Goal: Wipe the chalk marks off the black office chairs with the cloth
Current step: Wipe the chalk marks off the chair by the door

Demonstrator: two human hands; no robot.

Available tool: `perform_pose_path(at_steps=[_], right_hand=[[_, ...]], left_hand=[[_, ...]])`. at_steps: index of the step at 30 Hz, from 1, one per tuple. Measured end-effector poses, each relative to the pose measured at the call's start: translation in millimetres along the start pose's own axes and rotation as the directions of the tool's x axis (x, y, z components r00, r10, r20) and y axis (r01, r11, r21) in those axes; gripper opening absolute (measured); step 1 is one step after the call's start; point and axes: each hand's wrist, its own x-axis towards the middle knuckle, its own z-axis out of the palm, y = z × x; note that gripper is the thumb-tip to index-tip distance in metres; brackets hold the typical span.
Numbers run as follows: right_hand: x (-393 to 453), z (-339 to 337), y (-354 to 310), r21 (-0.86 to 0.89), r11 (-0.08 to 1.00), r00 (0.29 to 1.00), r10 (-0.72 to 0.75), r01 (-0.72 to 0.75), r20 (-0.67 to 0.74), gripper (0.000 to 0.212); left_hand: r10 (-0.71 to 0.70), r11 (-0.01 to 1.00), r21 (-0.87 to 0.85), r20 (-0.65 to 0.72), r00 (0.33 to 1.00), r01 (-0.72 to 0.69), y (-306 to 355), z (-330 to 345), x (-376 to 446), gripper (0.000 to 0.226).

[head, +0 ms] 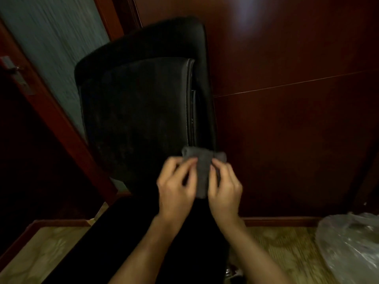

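Note:
A black office chair stands in front of me, its tall backrest leaning toward the wooden wall and its seat dark below my arms. I hold a small grey cloth between both hands, just above the lower right part of the backrest. My left hand pinches the cloth's left edge with its fingertips. My right hand pinches its right edge. The backrest looks dusty grey in places; no distinct chalk mark can be made out in the dim light.
A dark red wooden wall panel rises right behind the chair. A glazed door with a metal handle stands at the left. A crumpled clear plastic bag lies on the wooden floor at the lower right.

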Motion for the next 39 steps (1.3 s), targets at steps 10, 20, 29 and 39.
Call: perform_pose_path(at_steps=[10, 20, 29, 39], right_hand=[[-39, 30, 30, -0.146, 0.989, 0.998, -0.023, 0.015, -0.055, 0.022], [60, 11, -33, 0.076, 0.995, 0.993, -0.059, 0.067, -0.098, 0.027], [125, 28, -78, -0.131, 0.974, 0.974, -0.200, 0.186, -0.102, 0.024], [72, 14, -64, 0.015, 0.995, 0.995, -0.096, 0.096, 0.002, 0.029]], left_hand=[[-0.018, 0.999, -0.043, 0.117, 0.993, 0.023, -11, -1, -15, 0.016], [0.033, 0.999, 0.013, -0.089, 0.995, -0.032, 11, -14, 67, 0.016], [0.014, 0.999, 0.034, -0.147, 0.989, -0.009, -3, -13, 139, 0.015], [-0.049, 0.999, -0.005, -0.088, 0.995, 0.049, -4, -18, 67, 0.013]])
